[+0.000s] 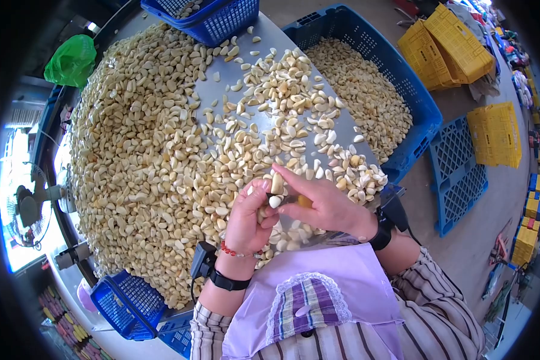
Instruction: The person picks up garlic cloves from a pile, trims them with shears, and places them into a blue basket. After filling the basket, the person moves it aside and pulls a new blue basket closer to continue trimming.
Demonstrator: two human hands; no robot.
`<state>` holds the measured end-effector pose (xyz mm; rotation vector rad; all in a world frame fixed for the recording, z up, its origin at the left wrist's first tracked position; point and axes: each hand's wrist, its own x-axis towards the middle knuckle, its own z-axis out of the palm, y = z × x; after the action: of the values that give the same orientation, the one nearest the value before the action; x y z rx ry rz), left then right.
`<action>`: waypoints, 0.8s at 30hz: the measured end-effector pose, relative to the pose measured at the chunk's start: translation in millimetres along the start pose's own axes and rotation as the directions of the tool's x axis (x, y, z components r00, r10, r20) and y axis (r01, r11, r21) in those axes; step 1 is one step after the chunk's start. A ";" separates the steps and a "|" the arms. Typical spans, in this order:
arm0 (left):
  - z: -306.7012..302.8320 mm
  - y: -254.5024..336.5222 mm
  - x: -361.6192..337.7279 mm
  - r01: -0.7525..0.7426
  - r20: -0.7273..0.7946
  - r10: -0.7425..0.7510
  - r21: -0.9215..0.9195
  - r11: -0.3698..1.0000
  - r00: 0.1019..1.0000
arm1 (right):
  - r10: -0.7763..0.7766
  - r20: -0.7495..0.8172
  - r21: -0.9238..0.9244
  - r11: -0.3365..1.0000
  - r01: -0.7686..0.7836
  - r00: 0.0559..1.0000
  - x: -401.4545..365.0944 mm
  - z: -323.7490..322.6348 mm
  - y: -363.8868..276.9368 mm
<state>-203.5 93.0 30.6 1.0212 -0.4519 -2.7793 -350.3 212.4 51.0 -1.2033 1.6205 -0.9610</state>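
Note:
Pale garlic cloves [138, 144] lie heaped over the metal table [270, 39], with a looser scatter on its right part. Just above the front of the pile, both hands meet. My left hand [250, 219] is closed, fingers curled round a few cloves, some showing between thumb and fingertips. My right hand [324, 204] has its fingers and thumb apart beside those cloves, palm turned to the left; a clove [276, 183] shows near its fingertips, between the two hands.
A blue crate [423, 114] of cloves stands right of the table. Blue baskets [222, 24] [129, 306] sit at the top and lower left. Yellow crates [495, 135] and a blue pallet [459, 174] are on the floor at right. A fan [30, 204] stands left.

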 end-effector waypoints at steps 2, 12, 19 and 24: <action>1.1 0.1 1.3 0.001 -0.008 -0.001 0.001 1.000 1.000 | -0.048 -0.081 -0.040 0.998 0.045 0.996 -1.9 4.8 4.5; 1.8 -5.6 1.5 0.034 -0.060 -0.035 -0.028 0.999 0.998 | 0.008 -0.038 0.084 0.996 -0.005 0.999 -3.1 -4.9 2.2; -0.5 -6.6 1.8 0.028 -0.054 -0.030 -0.036 0.999 0.998 | 0.029 -0.004 0.188 0.982 -0.028 1.000 -3.4 -5.6 0.2; -0.3 -6.3 -0.9 0.024 0.010 -0.024 -0.039 0.999 1.000 | -0.068 -0.085 0.300 0.950 0.091 0.994 1.3 1.5 18.9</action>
<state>-202.9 99.1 28.9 1.0128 -0.3877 -2.8036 -354.6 215.4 32.8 -1.0368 1.4241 -1.2681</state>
